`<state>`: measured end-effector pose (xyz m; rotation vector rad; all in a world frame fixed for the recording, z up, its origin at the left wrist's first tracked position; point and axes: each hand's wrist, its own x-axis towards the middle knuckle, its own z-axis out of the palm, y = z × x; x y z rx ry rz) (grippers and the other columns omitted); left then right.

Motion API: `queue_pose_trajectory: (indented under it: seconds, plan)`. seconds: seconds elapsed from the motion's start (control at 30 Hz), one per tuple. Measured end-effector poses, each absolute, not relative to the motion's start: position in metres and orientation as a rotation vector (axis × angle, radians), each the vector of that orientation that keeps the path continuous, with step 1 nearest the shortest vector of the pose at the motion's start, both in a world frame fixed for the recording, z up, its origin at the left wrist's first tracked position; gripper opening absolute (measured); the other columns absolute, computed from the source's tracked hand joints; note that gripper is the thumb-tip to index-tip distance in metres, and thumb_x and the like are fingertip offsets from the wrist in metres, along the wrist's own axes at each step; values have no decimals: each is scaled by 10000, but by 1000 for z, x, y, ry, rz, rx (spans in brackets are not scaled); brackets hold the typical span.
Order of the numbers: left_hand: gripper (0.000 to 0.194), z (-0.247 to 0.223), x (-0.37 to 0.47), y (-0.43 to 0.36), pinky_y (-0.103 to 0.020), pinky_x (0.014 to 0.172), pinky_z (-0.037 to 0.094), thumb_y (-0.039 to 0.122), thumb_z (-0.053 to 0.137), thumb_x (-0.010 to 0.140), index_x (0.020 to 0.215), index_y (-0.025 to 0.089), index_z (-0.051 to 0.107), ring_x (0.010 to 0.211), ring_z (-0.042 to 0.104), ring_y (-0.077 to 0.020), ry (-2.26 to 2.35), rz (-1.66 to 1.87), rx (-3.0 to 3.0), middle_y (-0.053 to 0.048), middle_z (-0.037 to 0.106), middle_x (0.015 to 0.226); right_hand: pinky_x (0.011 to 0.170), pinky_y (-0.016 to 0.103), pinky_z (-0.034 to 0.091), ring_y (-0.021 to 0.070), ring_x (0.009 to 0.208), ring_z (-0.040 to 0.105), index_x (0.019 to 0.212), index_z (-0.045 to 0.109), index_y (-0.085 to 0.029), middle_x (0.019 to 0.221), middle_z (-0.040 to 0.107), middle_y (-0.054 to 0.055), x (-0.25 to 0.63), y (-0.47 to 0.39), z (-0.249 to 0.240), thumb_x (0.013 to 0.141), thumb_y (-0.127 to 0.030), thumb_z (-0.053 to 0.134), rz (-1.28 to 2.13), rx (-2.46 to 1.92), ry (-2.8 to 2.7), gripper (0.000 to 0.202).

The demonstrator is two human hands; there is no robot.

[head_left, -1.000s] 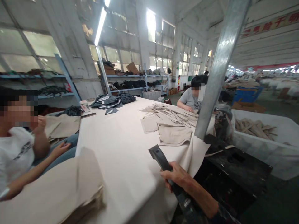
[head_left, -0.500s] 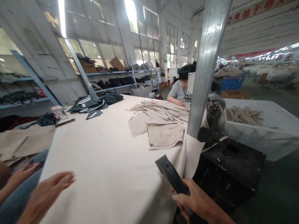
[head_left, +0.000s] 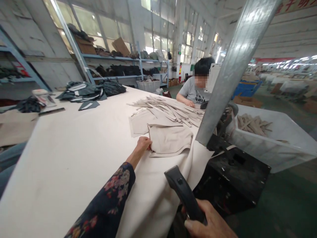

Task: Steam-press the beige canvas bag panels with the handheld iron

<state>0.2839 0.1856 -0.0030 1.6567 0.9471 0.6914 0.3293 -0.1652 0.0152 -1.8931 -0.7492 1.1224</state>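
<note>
My left hand (head_left: 144,143) reaches over the table, fingers closed on the left edge of a beige fabric piece (head_left: 170,140). This piece has a dark line along its edge and lies close to the table's right side. In my right hand (head_left: 210,218) is a black hair clipper (head_left: 184,191), its wide head tilted up and to the left, above the cloth hanging off the table edge. Behind the held piece lie another beige fabric piece (head_left: 138,123) and a heap of narrow beige strips (head_left: 168,107).
A metal post (head_left: 230,72) rises at the right edge of the white-covered table (head_left: 61,142). Beyond it stand a black box (head_left: 237,172) and a white bin (head_left: 277,148). A co-worker (head_left: 195,86) sits across. Dark fabric pieces (head_left: 81,92) lie at the far left.
My left hand has moved from the lower left to the beige piece and taken its edge. The clipper stays in my right hand. The view has shifted, and another person's hand at left is gone.
</note>
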Motion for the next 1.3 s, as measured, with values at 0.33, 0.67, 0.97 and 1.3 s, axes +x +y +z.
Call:
queue_pose_trajectory:
  seconds: [0.33, 0.67, 0.97, 1.3]
  plan:
    - [215, -7, 171, 128, -225, 441, 427, 268, 634, 540, 554, 155, 452, 435, 504, -104, 1023, 733, 1301, 19, 499, 471, 439, 187, 380, 101, 429, 489, 1037, 546, -117, 514, 553, -40, 297, -161, 30, 811, -350, 590, 1328, -1626, -988, 328]
    - [269, -9, 76, 48, -209, 438, 415, 323, 679, 577, 694, 128, 536, 443, 525, -103, 900, 725, 1208, 4, 571, 536, 388, 175, 365, 88, 384, 463, 974, 530, -119, 492, 540, -46, 243, -131, 29, 788, -355, 609, 1478, -1457, -1131, 311]
    - [323, 6, 25, 68, -285, 589, 461, 363, 531, 766, 972, 124, 601, 602, 595, -153, 1209, 1018, 1870, -49, 618, 782, 378, 193, 398, 89, 390, 466, 899, 542, -132, 533, 525, -42, 222, -95, 43, 788, -374, 614, 1435, -1436, -1189, 276]
    - [295, -18, 34, 112, -262, 614, 417, 360, 490, 801, 686, 166, 681, 659, 547, -157, 1028, 992, 1959, -39, 596, 707, 351, 188, 365, 94, 355, 447, 638, 524, -140, 426, 487, -27, 208, -48, 35, 771, -398, 609, 1512, -1433, -1138, 303]
